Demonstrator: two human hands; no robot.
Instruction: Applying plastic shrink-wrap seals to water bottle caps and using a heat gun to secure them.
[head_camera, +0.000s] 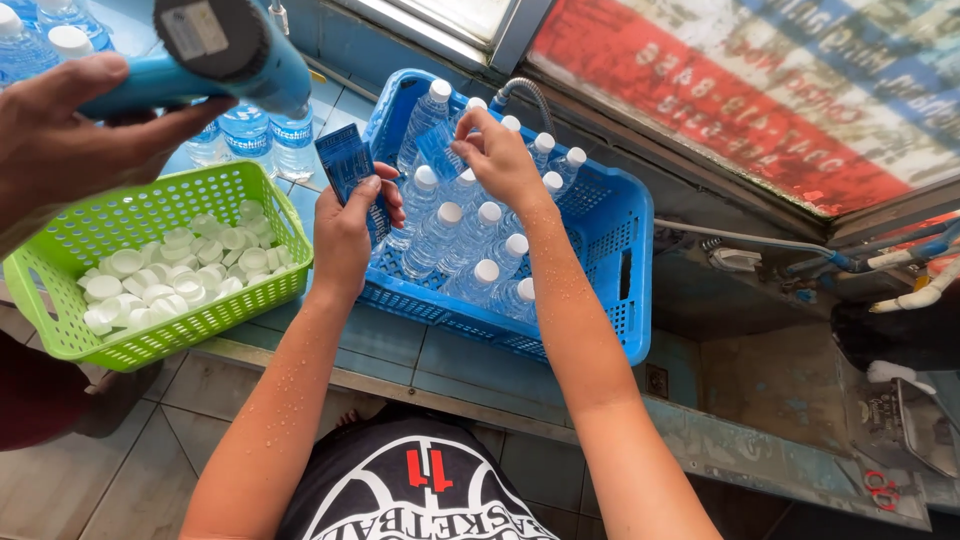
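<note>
My left hand (347, 232) grips a stack of blue bottle labels (346, 166) at the left rim of a blue plastic crate (612, 228). The crate holds several clear water bottles with white caps (436, 236) lying tilted. My right hand (497, 157) reaches into the crate and pinches a blue label (440, 148) over the upper part of one bottle. Both forearms are wet with droplets.
A green basket (90, 228) of white caps sits left of the crate. Another person's hand (60, 140) at top left holds a blue heat gun (215, 50). Labelled bottles (250, 135) stand behind the basket. A metal hose (528, 90) curves behind the crate; pipes (800, 248) run right.
</note>
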